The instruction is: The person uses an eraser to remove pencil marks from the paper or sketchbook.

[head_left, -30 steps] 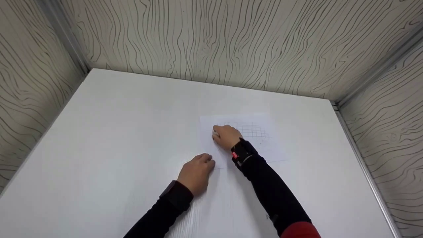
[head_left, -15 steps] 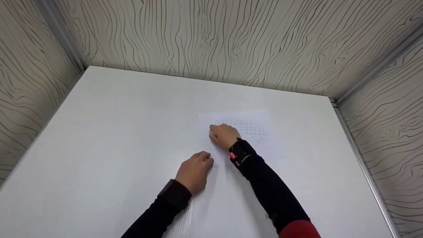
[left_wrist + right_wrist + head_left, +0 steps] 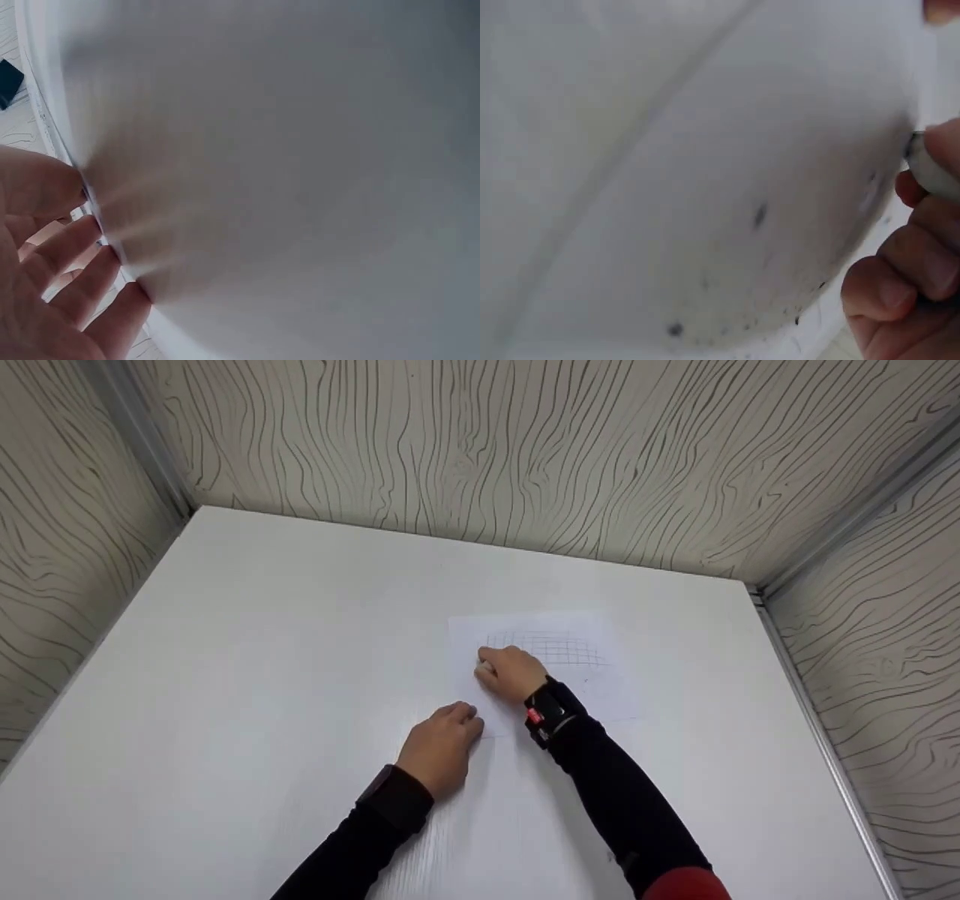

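Observation:
A white sheet of paper (image 3: pixel 600 697) lies on the table, with a pencil-drawn grid (image 3: pixel 566 650) across its upper part. My right hand (image 3: pixel 514 673) is over the grid's left side and pinches a small white eraser (image 3: pixel 932 171) with a dark-smudged end against the paper. Dark crumbs (image 3: pixel 760 215) are scattered on the sheet in the right wrist view. At the paper's lower left corner rests my left hand (image 3: pixel 439 746), its fingertips touching down with the fingers loosely bent. The left wrist view shows those fingers (image 3: pixel 82 289) spread along the white surface.
The white table (image 3: pixel 262 645) spreads out around the sheet on all sides. Wood-grain patterned panels (image 3: pixel 465 450) stand behind it and at both sides, joined by grey metal corner posts (image 3: pixel 135 435).
My right hand has shifted slightly back and forth on the paper, now a little lower than half a second ago. The left hand stays at the corner. The head view has shifted slightly.

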The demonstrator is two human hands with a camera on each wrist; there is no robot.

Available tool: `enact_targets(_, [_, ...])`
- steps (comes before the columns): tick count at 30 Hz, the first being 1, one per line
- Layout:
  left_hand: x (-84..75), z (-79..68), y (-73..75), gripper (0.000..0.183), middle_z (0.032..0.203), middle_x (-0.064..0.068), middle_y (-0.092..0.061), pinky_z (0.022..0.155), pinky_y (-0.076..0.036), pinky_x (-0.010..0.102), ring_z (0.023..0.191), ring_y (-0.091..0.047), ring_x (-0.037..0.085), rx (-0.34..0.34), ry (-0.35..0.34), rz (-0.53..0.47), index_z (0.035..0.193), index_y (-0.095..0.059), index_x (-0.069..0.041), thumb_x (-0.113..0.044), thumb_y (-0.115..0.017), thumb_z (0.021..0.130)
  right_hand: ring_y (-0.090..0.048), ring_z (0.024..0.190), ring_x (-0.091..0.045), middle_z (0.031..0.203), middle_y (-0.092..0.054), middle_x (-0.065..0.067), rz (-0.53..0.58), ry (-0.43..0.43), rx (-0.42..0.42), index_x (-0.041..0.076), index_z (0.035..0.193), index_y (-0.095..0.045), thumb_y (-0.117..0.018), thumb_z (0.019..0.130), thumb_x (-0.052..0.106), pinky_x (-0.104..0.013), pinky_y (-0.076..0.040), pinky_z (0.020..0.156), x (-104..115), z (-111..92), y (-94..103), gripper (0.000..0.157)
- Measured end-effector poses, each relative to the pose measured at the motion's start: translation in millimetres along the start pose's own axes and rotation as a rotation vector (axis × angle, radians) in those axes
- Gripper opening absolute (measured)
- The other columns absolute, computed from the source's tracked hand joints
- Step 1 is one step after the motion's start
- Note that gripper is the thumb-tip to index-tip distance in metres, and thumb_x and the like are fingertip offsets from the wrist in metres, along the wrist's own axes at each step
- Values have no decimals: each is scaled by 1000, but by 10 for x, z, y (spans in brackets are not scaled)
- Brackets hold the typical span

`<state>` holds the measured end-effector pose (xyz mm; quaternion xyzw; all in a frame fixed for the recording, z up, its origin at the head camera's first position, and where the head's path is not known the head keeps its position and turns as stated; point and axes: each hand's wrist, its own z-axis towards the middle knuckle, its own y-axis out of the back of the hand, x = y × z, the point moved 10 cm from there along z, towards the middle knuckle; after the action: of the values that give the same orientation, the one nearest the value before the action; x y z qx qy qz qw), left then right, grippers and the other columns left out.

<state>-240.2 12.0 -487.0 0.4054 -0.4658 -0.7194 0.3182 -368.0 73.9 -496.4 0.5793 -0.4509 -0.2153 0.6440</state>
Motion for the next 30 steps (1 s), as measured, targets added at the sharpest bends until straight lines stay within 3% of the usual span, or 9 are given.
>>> enact_targets(4, [-46, 35, -5, 25, 119, 8, -68, 91, -59, 36, 116, -65, 25, 0, -10, 4, 110, -76, -8, 2, -63, 91, -48, 67, -26, 68, -45, -6, -78, -154, -96, 9, 80, -47, -59, 102, 16, -40, -42, 60, -204, 21, 149, 26])
enact_targets(7, [-76, 36, -27, 25, 118, 8, -68, 91, -59, 36, 114, -66, 26, 3, -19, -3, 109, -76, -8, 3, -62, 91, -52, 67, -28, 69, -48, -8, -101, -208, -127, 7, 82, -48, -60, 103, 16, -43, -45, 62, -298, -10, 200, 25])
enact_targets(10, [-81, 16, -30, 23, 117, 8, -69, 89, -59, 36, 113, -67, 25, 0, -20, -9, 107, -76, -8, 3, -63, 91, -48, 65, -25, 67, -42, -4, -54, -167, -109, 7, 80, -46, -60, 101, 14, -38, -40, 60, -276, -44, 171, 26])
enact_targets(15, [-63, 4, 18, 21, 116, 7, -68, 87, -60, 37, 114, -66, 25, -16, -20, 4, 105, -75, -9, 2, -64, 90, -42, 64, -19, 66, -35, 3, 7, -42, -9, 11, 78, -46, -58, 97, 14, -31, -33, 59, -138, -66, 54, 23])
enact_targets(18, [-66, 32, 29, 23, 118, 7, -68, 89, -59, 37, 116, -65, 25, -11, -22, 11, 107, -75, -8, 2, -64, 90, -44, 65, -22, 67, -39, -1, -45, -65, -44, 10, 80, -47, -58, 99, 16, -34, -36, 59, -179, -43, 122, 23])
enact_targets(25, [-81, 60, -12, 23, 119, 8, -67, 90, -59, 36, 115, -65, 26, 16, -27, -9, 107, -74, -7, 3, -62, 91, -56, 65, -29, 74, -61, -15, -178, -251, -152, 5, 86, -55, -59, 103, 17, -45, -49, 61, -466, -75, 308, 20])
enact_targets(27, [-58, 46, -1, 21, 117, 8, -68, 88, -59, 37, 114, -66, 25, 10, -17, -18, 105, -74, -7, 3, -63, 91, -54, 64, -28, 71, -57, -12, -136, -237, -142, 5, 85, -54, -60, 102, 17, -43, -46, 60, -421, -89, 295, 21])
enact_targets(30, [-18, 14, 29, 18, 115, 7, -68, 85, -60, 38, 113, -66, 25, 0, -4, -29, 102, -74, -8, 1, -63, 92, -46, 64, -21, 67, -43, -2, -41, -129, -57, 9, 81, -49, -58, 100, 16, -34, -38, 60, -220, -75, 158, 22])
